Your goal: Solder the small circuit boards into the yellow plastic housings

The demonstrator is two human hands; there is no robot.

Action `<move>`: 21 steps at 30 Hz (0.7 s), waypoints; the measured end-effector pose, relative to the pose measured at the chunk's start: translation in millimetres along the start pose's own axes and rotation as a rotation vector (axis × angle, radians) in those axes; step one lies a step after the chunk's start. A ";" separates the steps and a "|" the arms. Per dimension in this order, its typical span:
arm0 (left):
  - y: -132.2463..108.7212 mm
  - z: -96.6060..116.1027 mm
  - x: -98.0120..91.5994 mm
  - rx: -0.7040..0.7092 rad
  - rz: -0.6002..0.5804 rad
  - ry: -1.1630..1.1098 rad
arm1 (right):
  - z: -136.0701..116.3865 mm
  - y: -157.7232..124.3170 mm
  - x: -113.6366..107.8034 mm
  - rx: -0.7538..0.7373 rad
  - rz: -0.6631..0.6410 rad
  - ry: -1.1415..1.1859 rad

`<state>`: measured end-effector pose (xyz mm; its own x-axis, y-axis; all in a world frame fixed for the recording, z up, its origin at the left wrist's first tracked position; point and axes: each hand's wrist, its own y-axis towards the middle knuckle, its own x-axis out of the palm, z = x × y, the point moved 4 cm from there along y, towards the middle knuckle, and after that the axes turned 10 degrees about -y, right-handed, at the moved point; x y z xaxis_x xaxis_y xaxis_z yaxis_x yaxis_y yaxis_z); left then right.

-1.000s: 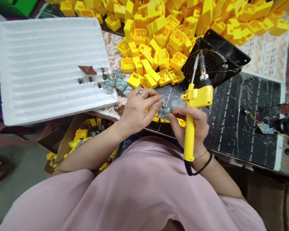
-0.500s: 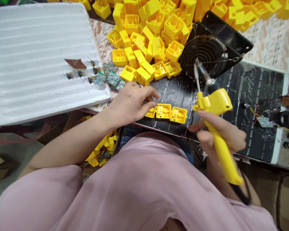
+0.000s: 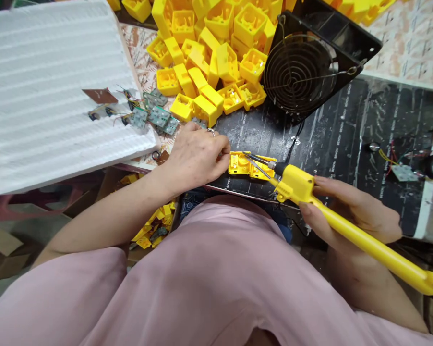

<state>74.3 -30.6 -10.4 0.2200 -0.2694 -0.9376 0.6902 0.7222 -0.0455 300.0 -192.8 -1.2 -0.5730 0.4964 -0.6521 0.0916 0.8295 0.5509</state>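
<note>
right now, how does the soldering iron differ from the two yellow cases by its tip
Shape: the soldering iron is long and slim; the cases are squat and boxy.
Support: the iron is held in the right hand; the cases lie on the black mat.
Colour: the iron adds a black collar and dark tip to its yellow; the cases look yellow throughout.
Shared: the iron's handle and the cases are both bright yellow.

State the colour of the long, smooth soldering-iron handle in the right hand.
The soldering-iron handle is plain yellow; the head view shows it best.
</note>
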 end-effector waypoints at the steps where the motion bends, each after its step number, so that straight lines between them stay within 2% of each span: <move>1: 0.9 0.7 -0.5 -0.009 -0.025 0.006 | -2.6 1.9 1.7 -0.039 -0.006 0.021; 7: 5.3 5.0 0.4 0.024 -0.070 0.090 | -9.3 16.6 14.2 -0.268 -0.002 0.101; 13: 6.9 6.2 -1.2 0.038 -0.044 0.141 | -12.8 20.7 14.1 -0.309 -0.132 -0.037; 21: 7.9 5.8 -0.5 0.011 -0.069 0.094 | -9.6 23.4 13.0 -0.263 -0.224 -0.010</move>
<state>83.6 -28.5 -8.3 0.1064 -0.2567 -0.9606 0.7093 0.6967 -0.1076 286.9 -169.4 8.2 -0.5473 0.3125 -0.7764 -0.2492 0.8247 0.5076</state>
